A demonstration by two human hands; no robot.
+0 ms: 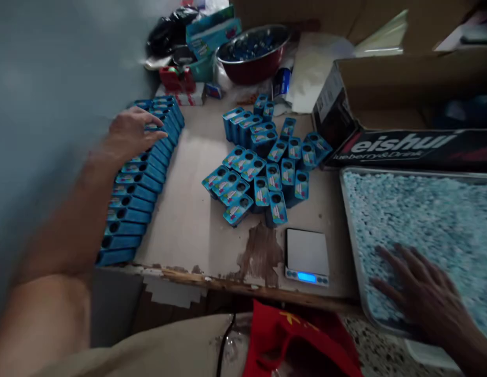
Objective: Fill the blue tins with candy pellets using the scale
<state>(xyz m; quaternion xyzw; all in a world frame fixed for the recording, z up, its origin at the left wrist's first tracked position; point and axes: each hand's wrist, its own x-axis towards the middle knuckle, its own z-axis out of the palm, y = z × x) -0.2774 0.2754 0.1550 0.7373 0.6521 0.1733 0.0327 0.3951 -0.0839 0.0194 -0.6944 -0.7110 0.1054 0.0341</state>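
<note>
My left hand reaches over a long row of small blue containers along the table's left side. Its thumb and fingers are apart, with nothing visible between them; whether the fingertips touch a container I cannot tell. Each container has a printed label and a dark round spot on its upper face. My right hand lies with fingers spread on light-blue pellets, which fill a metal tray at the right. Between the hands, a loose cluster of similar blue containers stands on the table.
A digital scale with a lit display sits near the table's worn front edge. Behind the tray stands an open cardboard box. A red metal bowl holds dark blue pieces at the back, beside a red tape dispenser.
</note>
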